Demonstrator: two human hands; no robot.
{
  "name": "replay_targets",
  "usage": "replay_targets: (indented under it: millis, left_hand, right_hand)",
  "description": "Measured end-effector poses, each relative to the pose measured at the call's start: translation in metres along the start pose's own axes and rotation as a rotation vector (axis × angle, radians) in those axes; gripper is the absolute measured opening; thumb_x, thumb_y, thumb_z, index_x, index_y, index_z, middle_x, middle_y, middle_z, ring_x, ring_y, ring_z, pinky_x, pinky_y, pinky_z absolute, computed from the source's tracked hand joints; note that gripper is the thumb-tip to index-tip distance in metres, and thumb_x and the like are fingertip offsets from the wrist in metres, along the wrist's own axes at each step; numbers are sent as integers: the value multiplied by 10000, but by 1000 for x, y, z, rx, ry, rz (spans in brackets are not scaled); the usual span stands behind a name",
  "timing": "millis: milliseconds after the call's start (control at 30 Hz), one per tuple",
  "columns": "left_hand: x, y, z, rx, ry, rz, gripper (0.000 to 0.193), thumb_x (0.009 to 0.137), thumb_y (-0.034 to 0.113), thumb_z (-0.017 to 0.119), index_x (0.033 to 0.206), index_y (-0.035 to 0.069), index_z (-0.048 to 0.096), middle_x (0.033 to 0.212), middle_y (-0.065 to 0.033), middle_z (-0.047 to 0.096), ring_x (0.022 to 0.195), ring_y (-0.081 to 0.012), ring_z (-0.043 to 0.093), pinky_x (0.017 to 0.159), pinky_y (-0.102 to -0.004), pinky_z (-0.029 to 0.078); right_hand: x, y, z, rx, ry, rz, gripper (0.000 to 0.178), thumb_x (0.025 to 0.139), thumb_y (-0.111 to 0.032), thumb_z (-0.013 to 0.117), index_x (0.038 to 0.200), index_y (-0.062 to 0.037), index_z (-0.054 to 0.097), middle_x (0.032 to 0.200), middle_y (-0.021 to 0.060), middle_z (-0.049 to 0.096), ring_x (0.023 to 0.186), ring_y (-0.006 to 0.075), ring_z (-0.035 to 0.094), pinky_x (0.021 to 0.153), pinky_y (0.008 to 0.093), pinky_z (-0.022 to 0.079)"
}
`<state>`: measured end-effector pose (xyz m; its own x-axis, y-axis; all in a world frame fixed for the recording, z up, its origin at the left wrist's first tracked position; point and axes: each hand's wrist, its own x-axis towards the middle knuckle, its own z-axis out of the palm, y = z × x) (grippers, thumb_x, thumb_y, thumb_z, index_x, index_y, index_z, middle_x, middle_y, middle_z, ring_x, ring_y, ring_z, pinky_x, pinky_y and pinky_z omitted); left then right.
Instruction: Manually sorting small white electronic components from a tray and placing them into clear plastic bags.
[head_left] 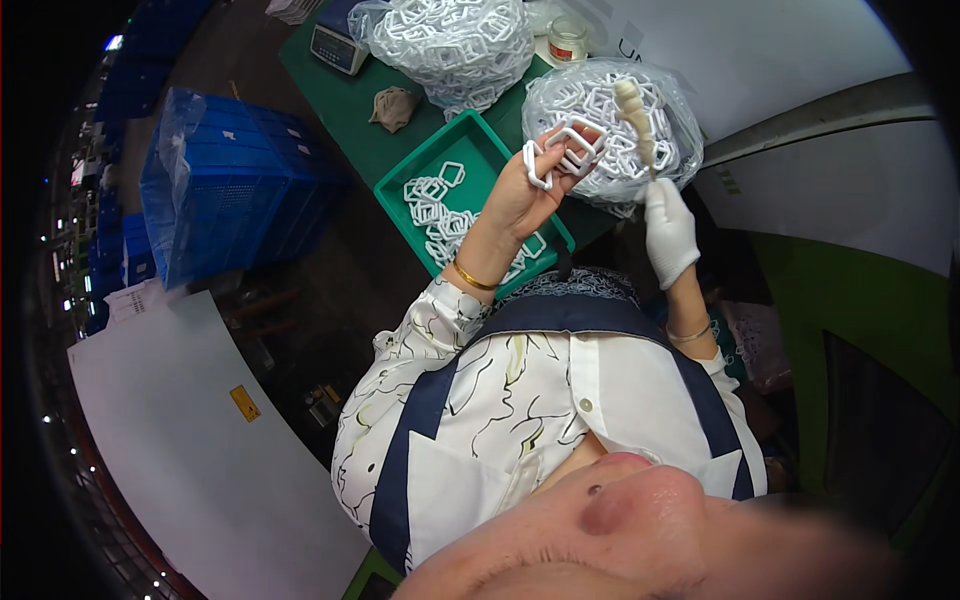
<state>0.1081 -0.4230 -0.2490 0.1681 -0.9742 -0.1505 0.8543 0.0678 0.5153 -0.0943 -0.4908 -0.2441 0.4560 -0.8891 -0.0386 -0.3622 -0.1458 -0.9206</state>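
My bare left hand [535, 185] is closed around several white, rounded square plastic rings [577, 148]. One ring hangs over the thumb side and others fan out from the fingers. My right hand [668, 232], in a white knit glove, grips the thin lower end of a stick-like tool with a lumpy cream-coloured upper part [632, 112]. The tool points away from me, above a clear bag of white rings [670, 105]. A green tray [393, 190] with loose white rings in it lies to the left of my left hand, partly behind the forearm.
On the green table [325, 85] are another bag of white rings [455, 45], a scale [340, 48], a crumpled brown cloth [393, 107] and a glass jar [567, 40]. Blue crates [235, 190] stand at left. A pale panel [810, 60] borders the table's right.
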Motion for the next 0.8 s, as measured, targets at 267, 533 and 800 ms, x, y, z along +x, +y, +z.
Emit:
replay_targets:
  millis: [267,533,800]
  left_hand:
    - [-1,-1,3,-32,6,-16,388,982,65,524,1347,-53,462,1301,-177,568,1202,-250,576,1060,-378,474]
    - [-2,-1,6,22,-29,-23,445,965,30,528,1389,-51,421,1316,-171,562,1199,-244,576,1047,-366,474]
    - [0,-3,-5,9,15,-2,533,924,11,543,1423,-68,372,1380,-200,517,1272,-292,528,1108,-420,428]
  right_hand:
    - [-9,4,7,-7,-72,-101,292,1040,-249,441,913,-21,571,704,87,527,655,156,508,653,301,442]
    - [-12,-5,10,-37,-108,-63,267,1037,-236,452,920,-31,577,686,74,518,630,146,498,633,297,434]
    - [-1,1,-3,-80,42,-27,260,1034,-230,453,912,-37,577,698,55,505,627,127,456,618,293,420]
